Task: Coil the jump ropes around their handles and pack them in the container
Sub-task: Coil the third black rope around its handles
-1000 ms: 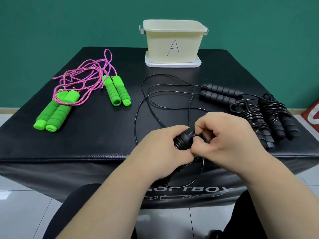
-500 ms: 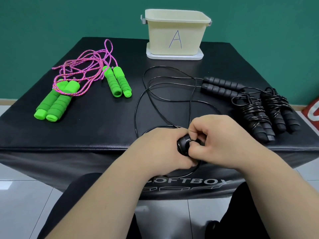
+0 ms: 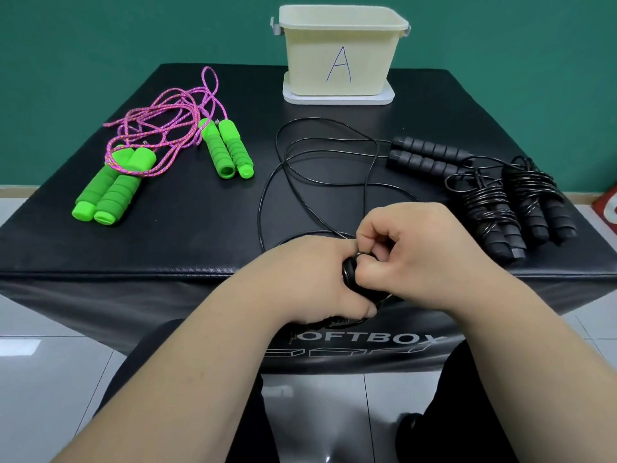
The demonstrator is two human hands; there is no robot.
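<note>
black handles (image 3: 350,275) gripped in left hand (image 3: 310,282); right hand (image 3: 420,252) pinches cord (image 3: 259,212)

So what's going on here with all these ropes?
A person is winding a black jump rope around its handles at the near edge of the table. The left hand grips the handles, and the right hand pinches the cord beside them. Much of that cord lies loose on the table. Two coiled black ropes lie to the right, and two green-handled pink ropes lie uncoiled on the left. The container marked A stands at the back, its inside hidden.
</note>
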